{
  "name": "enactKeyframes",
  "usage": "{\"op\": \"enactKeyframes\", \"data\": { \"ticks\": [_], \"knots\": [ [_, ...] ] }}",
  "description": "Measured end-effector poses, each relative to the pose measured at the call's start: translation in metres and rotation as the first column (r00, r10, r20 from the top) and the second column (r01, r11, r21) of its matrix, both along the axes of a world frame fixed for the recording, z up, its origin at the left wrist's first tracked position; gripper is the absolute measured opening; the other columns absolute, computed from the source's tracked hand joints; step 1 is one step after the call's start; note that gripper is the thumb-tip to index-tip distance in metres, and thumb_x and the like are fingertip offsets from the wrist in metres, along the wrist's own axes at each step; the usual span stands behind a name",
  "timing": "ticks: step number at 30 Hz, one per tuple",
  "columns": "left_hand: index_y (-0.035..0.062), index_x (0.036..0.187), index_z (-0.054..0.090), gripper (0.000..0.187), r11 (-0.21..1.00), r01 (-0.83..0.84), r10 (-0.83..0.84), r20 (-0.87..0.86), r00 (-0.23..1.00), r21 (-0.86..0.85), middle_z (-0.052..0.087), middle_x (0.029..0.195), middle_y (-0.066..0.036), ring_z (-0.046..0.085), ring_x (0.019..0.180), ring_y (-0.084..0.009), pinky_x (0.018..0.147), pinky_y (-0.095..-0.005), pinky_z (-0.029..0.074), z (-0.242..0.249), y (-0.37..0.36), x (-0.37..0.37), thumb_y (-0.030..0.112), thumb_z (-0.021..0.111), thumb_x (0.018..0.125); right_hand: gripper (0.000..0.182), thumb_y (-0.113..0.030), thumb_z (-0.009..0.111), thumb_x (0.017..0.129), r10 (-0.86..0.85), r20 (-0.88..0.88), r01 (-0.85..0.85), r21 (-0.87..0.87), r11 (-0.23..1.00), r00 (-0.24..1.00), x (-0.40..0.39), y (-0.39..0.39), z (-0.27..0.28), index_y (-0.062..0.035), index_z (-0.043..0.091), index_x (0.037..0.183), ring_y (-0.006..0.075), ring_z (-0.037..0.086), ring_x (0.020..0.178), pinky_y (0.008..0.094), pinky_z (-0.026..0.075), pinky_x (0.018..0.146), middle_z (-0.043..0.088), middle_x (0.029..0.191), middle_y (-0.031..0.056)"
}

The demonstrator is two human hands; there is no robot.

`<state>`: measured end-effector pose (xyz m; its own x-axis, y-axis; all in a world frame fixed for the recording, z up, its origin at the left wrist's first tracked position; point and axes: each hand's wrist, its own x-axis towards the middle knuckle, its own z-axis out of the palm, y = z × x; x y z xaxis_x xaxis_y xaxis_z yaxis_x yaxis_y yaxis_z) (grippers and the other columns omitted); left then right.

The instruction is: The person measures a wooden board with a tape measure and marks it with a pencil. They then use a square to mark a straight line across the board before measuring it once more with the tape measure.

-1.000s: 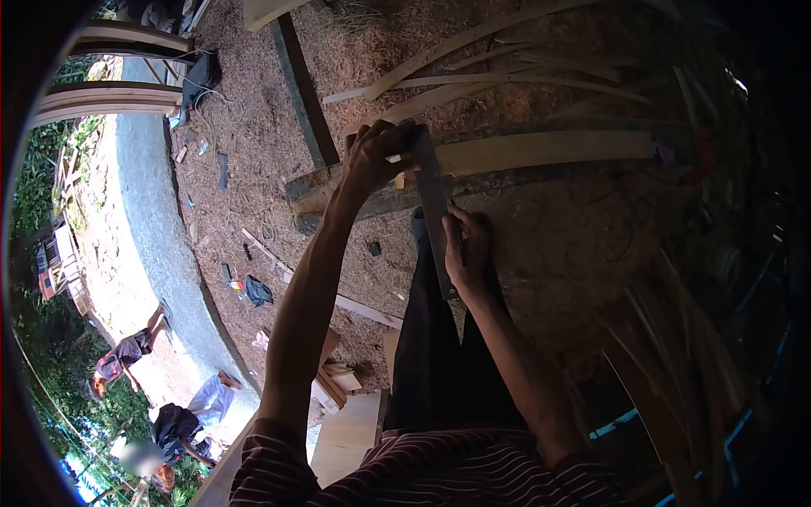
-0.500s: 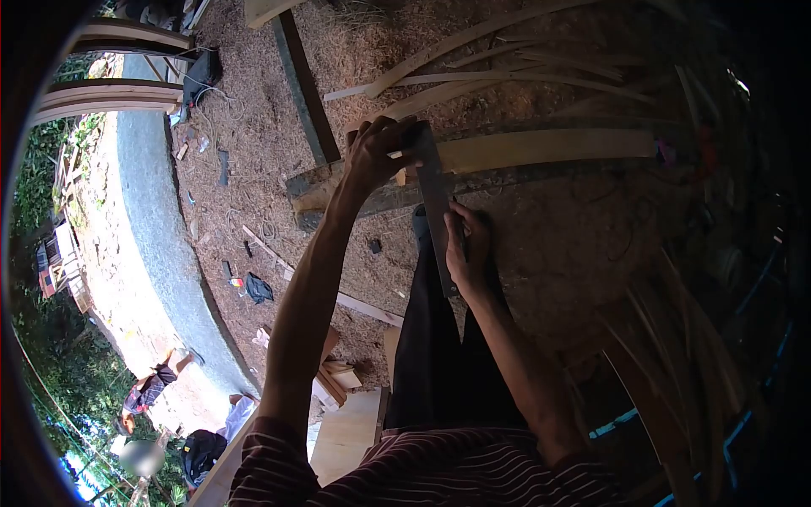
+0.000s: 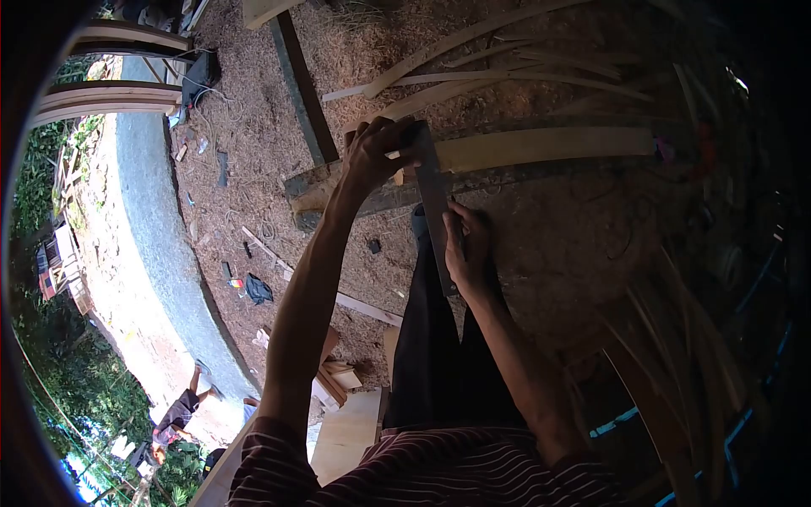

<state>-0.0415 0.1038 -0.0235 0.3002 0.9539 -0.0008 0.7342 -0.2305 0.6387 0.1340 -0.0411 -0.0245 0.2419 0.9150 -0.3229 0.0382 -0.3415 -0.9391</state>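
A flat grey metal blade with straight edges, like a carpenter's square [image 3: 434, 190], runs from the near edge of a pale board [image 3: 541, 148] toward my legs. My left hand [image 3: 370, 160] is closed around its dark far end, at the left part of the board. Farther down the blade, my right hand [image 3: 469, 249] has its fingers curled at the right edge. A slim dark shape shows between these fingers, too dim to make out. Beneath the pale board lies a dark, weathered timber [image 3: 507, 177].
Long thin wood strips [image 3: 507, 76] lie on the shavings-covered ground beyond the board. A dark beam [image 3: 302, 93] stretches away at upper left. Wood offcuts [image 3: 338, 376] and a pale panel [image 3: 348, 435] are near my left side. Another person [image 3: 182, 410] is by the concrete strip [image 3: 169, 211].
My hands and the square stay almost in place. At lower left, the person by the concrete strip has shifted right and down in view; a second person there has mostly left view.
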Motion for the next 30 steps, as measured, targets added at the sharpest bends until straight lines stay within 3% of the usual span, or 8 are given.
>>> {"op": "enactKeyframes", "data": {
  "ticks": [25, 27, 30],
  "knots": [
    [0.0198, 0.124, 0.060, 0.068, 1.000, -0.020, 0.020, 0.020, 1.000, 0.016, 0.061, 0.107, -0.001, 0.055, 0.102, -0.0248, 0.091, -0.0420, 0.034, 0.004, -0.003, 0.003, 0.034, 0.083, 0.061, 0.024, -0.016, 0.055, 0.094, 0.027, 0.023, -0.027, 0.011, 1.000, 0.999, 0.003, 0.001, 0.000, 0.0014, 0.062, 0.109, 0.0135, 0.060, 0.084, 0.0280, 0.049, 0.073, 0.064, 0.095, 0.0097],
    [0.0121, 0.119, 0.063, 0.065, 0.986, 0.026, -0.014, -0.069, 0.997, 0.166, 0.064, 0.101, -0.005, 0.062, 0.091, -0.0236, 0.080, -0.0381, 0.049, 0.009, -0.002, 0.004, 0.030, 0.084, 0.061, 0.023, -0.015, 0.057, 0.093, -0.004, 0.027, 0.003, 0.031, 1.000, 1.000, 0.001, 0.000, -0.004, 0.0017, 0.062, 0.108, 0.0129, 0.060, 0.083, 0.0273, 0.048, 0.073, 0.064, 0.093, 0.0093],
    [0.0121, 0.119, 0.063, 0.064, 0.986, 0.048, -0.043, -0.034, 0.998, 0.157, 0.064, 0.101, -0.005, 0.063, 0.090, -0.0233, 0.079, -0.0373, 0.050, 0.008, 0.001, 0.002, 0.031, 0.083, 0.061, 0.022, -0.014, 0.057, 0.093, -0.032, 0.000, 0.032, 0.049, 0.998, 0.999, -0.001, 0.000, -0.007, 0.0023, 0.062, 0.107, 0.0131, 0.061, 0.082, 0.0269, 0.048, 0.072, 0.065, 0.090, 0.0097]
  ]
}}
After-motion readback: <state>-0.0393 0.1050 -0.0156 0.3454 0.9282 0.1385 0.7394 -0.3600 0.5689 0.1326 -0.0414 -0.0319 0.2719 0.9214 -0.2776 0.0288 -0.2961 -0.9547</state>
